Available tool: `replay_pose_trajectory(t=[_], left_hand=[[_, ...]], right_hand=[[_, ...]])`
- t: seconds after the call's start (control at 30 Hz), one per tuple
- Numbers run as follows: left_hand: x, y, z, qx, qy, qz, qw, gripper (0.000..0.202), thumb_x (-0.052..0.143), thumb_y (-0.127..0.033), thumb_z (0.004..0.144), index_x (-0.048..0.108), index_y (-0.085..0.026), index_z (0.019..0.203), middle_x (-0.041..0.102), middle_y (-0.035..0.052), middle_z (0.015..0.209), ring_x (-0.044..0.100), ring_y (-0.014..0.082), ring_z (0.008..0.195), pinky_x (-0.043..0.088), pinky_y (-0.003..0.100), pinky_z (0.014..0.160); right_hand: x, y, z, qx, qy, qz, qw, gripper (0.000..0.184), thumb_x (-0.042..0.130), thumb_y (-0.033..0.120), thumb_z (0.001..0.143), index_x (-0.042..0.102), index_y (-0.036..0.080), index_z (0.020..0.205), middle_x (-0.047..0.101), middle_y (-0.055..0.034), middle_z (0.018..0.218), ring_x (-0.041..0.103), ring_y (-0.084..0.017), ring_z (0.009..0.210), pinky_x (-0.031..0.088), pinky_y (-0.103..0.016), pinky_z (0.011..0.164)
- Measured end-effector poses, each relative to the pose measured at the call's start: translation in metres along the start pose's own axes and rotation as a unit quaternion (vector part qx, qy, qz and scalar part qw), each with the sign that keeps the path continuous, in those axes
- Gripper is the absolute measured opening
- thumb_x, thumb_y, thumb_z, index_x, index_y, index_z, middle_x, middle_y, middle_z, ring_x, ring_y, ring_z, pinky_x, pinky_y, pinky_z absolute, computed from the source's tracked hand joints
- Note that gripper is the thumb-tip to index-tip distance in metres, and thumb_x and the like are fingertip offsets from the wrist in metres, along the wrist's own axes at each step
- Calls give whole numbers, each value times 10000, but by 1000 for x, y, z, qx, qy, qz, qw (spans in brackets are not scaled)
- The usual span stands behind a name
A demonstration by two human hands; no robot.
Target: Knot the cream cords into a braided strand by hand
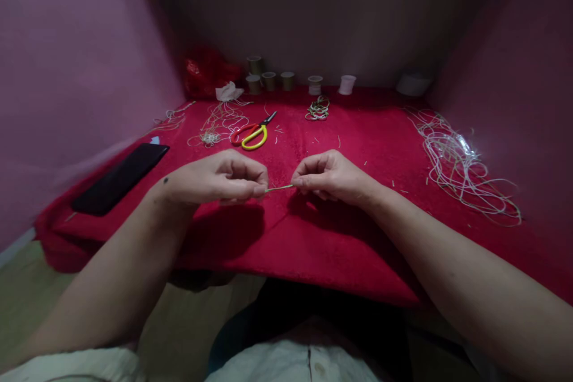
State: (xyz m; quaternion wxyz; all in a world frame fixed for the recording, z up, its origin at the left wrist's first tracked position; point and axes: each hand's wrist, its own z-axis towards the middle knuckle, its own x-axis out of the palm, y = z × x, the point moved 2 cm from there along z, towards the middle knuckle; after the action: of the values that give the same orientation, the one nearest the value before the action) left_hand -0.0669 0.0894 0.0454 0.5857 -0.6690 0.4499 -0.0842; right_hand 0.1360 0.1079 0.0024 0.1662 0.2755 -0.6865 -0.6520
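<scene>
My left hand [221,178] and my right hand [329,176] hover just above the red cloth [313,233], both pinched shut. Between their fingertips stretches a short piece of pale cord [279,188], held taut and level, one end in each hand. A pair of scissors [253,133] with one red and one yellow handle lies closed on the cloth beyond my left hand.
A black phone [120,177] lies at the left edge. Loose pale cord sits tangled at the right [461,167] and back left [215,125]. Several small spools [286,80] line the back wall, with a bundle of coloured cord [317,109] and a red bag [203,74].
</scene>
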Motion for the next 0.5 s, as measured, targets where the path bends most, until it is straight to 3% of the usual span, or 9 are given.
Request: replay_pose_trajectory(t=[0.13, 0.37, 0.5], left_hand=[[8, 6, -13, -3, -30, -1, 1000, 142, 571, -258, 819, 566, -156, 721, 433, -42, 549, 361, 49, 479, 289, 160, 451], [30, 1, -26, -16, -96, 16, 995, 142, 570, -267, 818, 557, -158, 728, 427, -42, 600, 354, 57, 515, 284, 165, 459], [40, 3, -27, -14, -116, 20, 993, 165, 543, -289, 835, 544, -158, 734, 439, -40, 605, 366, 66, 523, 289, 176, 466]], right_hand=[[1, 2, 1, 11, 7, -18, 1000, 79, 651, 150, 712, 657, 85, 755, 515, 62, 451, 357, -14, 316, 232, -149, 301], [-1, 0, -1, -16, -8, -40, 999, 82, 643, 176, 717, 674, 101, 727, 522, 56, 458, 349, -19, 320, 216, -164, 301], [-4, -1, -1, -23, 26, -90, 995, 85, 640, 185, 720, 674, 117, 680, 548, 37, 496, 371, -28, 340, 243, -180, 327]])
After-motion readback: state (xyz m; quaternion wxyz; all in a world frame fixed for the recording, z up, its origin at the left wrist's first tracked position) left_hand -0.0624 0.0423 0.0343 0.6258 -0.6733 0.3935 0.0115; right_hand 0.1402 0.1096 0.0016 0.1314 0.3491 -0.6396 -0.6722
